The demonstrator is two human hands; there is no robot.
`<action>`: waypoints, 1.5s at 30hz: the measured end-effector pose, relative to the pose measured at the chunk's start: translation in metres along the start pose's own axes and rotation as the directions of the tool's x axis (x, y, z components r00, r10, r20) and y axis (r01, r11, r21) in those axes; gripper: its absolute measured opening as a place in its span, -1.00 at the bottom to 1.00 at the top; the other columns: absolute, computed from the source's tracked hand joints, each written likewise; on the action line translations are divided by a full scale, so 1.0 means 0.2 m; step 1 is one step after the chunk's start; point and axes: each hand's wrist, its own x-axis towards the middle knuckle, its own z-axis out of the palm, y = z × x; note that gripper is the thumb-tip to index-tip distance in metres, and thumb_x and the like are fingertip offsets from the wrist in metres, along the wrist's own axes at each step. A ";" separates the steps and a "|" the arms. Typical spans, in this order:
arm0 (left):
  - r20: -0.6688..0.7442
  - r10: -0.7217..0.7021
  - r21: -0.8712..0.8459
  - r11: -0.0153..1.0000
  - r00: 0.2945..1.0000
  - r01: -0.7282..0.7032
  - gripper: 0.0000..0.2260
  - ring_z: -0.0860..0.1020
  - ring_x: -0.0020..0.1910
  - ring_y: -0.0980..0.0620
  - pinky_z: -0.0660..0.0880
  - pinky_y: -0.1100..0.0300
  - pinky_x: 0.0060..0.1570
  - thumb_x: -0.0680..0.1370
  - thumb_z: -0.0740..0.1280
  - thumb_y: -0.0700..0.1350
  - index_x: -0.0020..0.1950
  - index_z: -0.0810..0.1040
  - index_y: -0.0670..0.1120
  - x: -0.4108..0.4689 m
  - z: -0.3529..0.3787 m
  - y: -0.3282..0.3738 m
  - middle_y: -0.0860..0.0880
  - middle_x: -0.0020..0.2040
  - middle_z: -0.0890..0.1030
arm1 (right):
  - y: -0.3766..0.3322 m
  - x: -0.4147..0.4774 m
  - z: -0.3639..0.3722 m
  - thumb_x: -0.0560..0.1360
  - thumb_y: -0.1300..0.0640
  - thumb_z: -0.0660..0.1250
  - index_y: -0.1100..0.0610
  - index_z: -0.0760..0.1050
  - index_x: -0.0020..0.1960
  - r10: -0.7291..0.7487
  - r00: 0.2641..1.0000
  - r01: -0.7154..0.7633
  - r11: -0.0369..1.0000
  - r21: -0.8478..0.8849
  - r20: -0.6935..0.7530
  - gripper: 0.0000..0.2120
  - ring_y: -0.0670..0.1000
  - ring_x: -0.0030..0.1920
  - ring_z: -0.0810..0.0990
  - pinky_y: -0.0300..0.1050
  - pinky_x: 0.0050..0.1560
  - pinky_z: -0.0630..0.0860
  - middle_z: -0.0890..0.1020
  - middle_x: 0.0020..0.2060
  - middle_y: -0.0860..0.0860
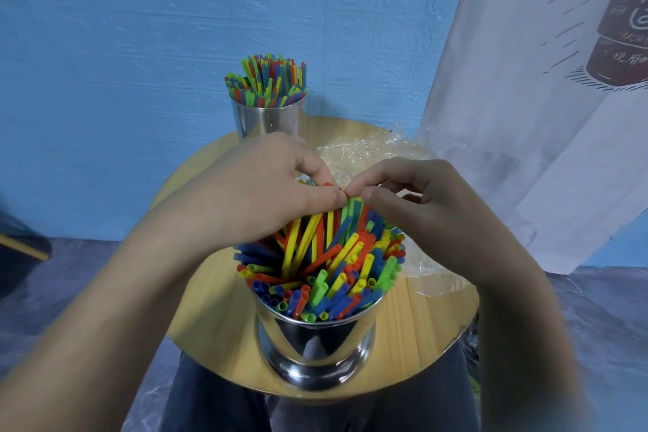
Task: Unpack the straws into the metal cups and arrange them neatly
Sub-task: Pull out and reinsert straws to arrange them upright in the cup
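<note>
A shiny metal cup (315, 340) stands at the near edge of the round wooden table (420, 319), packed with coloured straws (333, 273) that lean in many directions. A second metal cup (268, 119) at the far edge holds an upright bunch of straws (268, 82). Both hands meet just above the near cup. My left hand (266, 182) pinches the upper ends of several straws, a red tip showing at its fingertips. My right hand (417, 196) touches the same straw tops with thumb and forefinger.
Crumpled clear plastic wrapping (368, 154) lies on the table behind and to the right of my hands. A white printed curtain (526, 98) hangs at the right. A blue wall is behind. My lap is under the table's near edge.
</note>
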 end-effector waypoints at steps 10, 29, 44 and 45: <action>0.076 -0.016 0.029 0.999 0.997 0.014 -0.81 0.55 0.06 0.21 0.47 0.15 0.14 0.38 0.46 0.24 -0.21 0.71 0.16 0.02 -0.02 0.04 0.21 0.05 0.61 | 0.02 -0.02 0.01 0.56 0.07 0.24 -0.15 0.70 -0.03 0.000 1.000 0.000 0.997 0.071 -0.001 -0.75 -0.05 0.05 0.64 -0.10 0.00 0.59 0.66 -0.05 -0.13; -0.313 0.100 -0.564 0.781 0.944 -0.270 -0.86 0.66 -0.24 0.06 0.60 0.24 -0.23 0.45 0.43 0.02 -0.11 0.71 -0.03 0.02 -0.18 -0.03 0.02 -0.18 0.72 | -0.03 0.00 0.05 0.59 -0.02 0.38 -0.08 0.69 -0.06 -0.032 0.998 0.033 0.999 0.026 -0.057 -0.88 -0.03 0.00 0.65 -0.04 -0.03 0.61 0.70 -0.10 -0.20; -0.525 -0.114 -0.652 0.691 0.843 -0.313 -0.86 0.72 -0.24 -0.01 0.62 0.21 -0.21 0.66 0.34 -0.16 -0.07 0.64 -0.02 0.02 -0.17 -0.10 0.03 -0.21 0.72 | 0.00 0.03 0.05 0.66 0.10 0.31 0.00 0.67 -0.09 -0.074 0.974 0.105 0.985 0.138 -0.213 -0.79 0.11 -0.10 0.67 0.03 -0.09 0.54 0.65 -0.33 0.00; -0.534 -0.105 -0.635 0.705 0.839 -0.316 -0.88 0.72 -0.25 -0.01 0.63 0.20 -0.22 0.65 0.34 -0.17 -0.04 0.64 -0.02 0.02 -0.16 -0.10 0.02 -0.20 0.72 | 0.00 0.03 0.05 0.66 0.11 0.31 0.01 0.69 -0.04 -0.067 0.976 0.097 0.985 0.141 -0.207 -0.81 0.04 -0.18 0.64 -0.04 -0.12 0.51 0.62 -0.36 -0.03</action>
